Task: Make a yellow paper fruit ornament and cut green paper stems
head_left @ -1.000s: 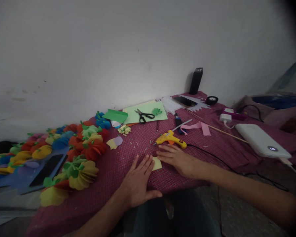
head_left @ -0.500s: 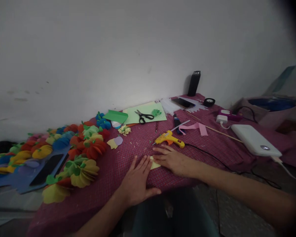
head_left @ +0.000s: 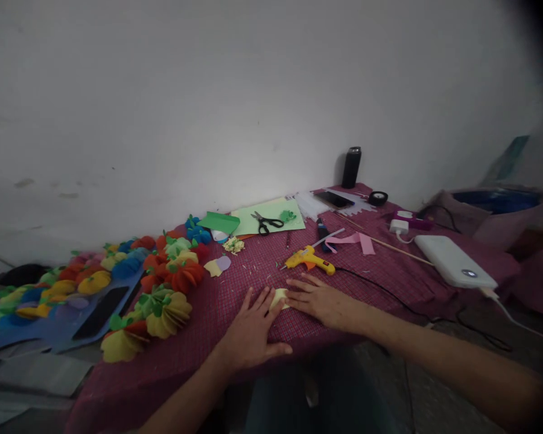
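Observation:
A small piece of pale yellow paper [head_left: 279,298] lies on the checked cloth, partly covered by fingers from both sides. My left hand [head_left: 252,328] rests flat with its fingers stretched out, the fingertips at the paper's left edge and the thumb pointing right. My right hand [head_left: 323,302] lies flat opposite it, fingertips over the paper's right side. Just beyond them a yellow glue gun [head_left: 310,259] lies on its side, a clear glue stick poking from its back. Black-handled scissors [head_left: 266,222] rest on pale green sheets [head_left: 294,208] farther back.
Many colourful paper pumpkins [head_left: 167,313] crowd the table's left. Toward the right are a pink strip [head_left: 350,240], a wooden stick [head_left: 402,250], a white power bank [head_left: 452,260] and a black tape roll [head_left: 378,198]. A dark bottle [head_left: 352,167] stands by the wall.
The view has shifted slightly. Both hands stay flat at the yellow paper, which now shows more of its upper part between the fingers.

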`<state>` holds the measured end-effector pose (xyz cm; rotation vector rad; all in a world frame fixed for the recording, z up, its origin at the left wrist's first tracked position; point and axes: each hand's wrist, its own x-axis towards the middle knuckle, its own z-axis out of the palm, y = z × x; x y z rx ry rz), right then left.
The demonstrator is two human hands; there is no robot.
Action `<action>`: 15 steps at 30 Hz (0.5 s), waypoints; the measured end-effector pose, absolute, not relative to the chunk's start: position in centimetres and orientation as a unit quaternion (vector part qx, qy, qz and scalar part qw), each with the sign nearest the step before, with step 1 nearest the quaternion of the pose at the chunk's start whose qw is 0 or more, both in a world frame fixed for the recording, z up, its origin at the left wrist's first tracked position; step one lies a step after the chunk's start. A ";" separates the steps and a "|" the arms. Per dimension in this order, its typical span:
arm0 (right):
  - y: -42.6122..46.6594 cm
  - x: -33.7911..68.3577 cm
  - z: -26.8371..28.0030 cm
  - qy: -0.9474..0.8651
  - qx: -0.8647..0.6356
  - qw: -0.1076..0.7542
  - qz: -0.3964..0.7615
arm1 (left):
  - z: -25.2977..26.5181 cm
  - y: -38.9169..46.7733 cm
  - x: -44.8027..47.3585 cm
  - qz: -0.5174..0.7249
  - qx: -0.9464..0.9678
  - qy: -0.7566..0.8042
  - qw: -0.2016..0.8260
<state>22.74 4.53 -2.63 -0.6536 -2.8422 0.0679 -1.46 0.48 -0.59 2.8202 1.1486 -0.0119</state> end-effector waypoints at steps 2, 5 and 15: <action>4.3 22.6 -2.7 -0.967 -0.231 0.112 0.008 | -0.6 0.5 -1.4 -0.007 0.926 0.376 0.042; 4.0 22.2 -2.8 -0.965 -0.233 0.121 -0.010 | -0.6 0.4 -1.3 -0.013 0.925 0.378 0.038; 4.0 22.5 -2.0 -0.938 -0.291 0.176 0.062 | -0.2 -0.1 -3.0 0.016 0.886 0.462 0.026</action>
